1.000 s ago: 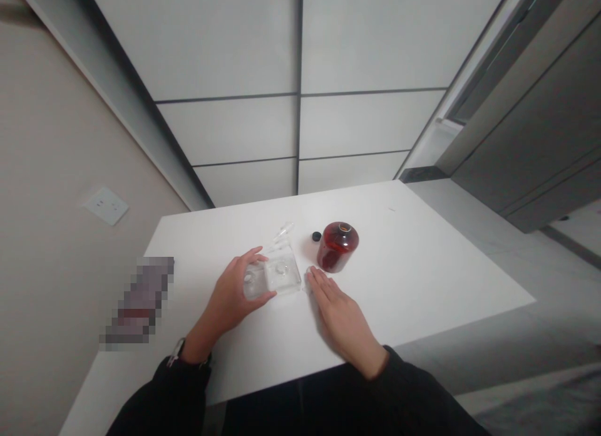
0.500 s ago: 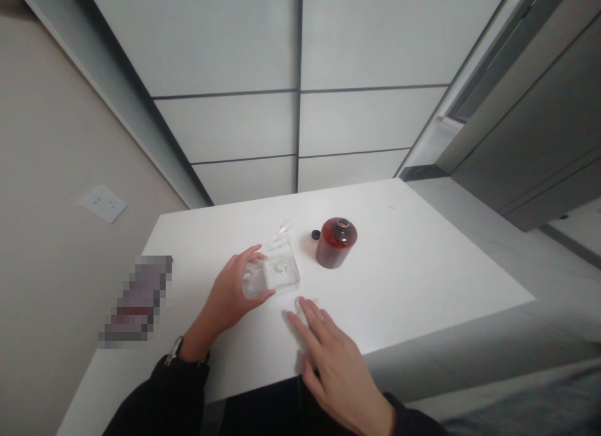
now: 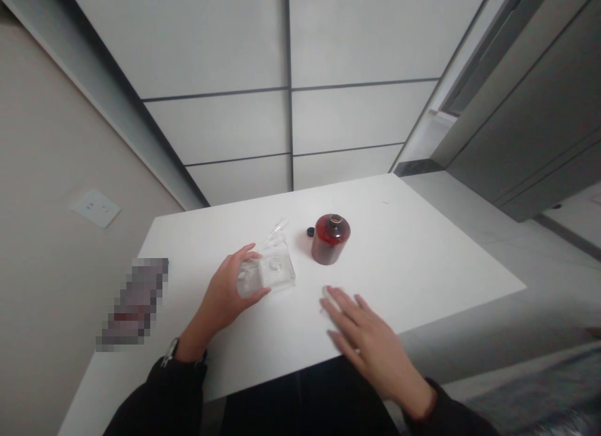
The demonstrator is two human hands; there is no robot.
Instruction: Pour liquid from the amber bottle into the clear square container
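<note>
While the white table (image 3: 446, 254) bears everything, I see two hands above it. The right hand (image 3: 369, 336) is spread, fingers apart; whether something pale lies under its fingertips I cannot tell. The left hand (image 3: 225, 292) is curled partway, thumb near side and fingers far side, holding the left end of a clear plastic case (image 3: 278, 268). I'd judge the case light, stiff, somewhat slippery and liable to crack, best taken gently by opposite sides. It lies within the left hand's curve, well apart from the right hand. Beyond the right hand stands an uncapped amber-red bottle (image 3: 330, 242), probably smooth and heavier; I'd grasp its body. Just left of that sits a black cap (image 3: 310, 232).
</note>
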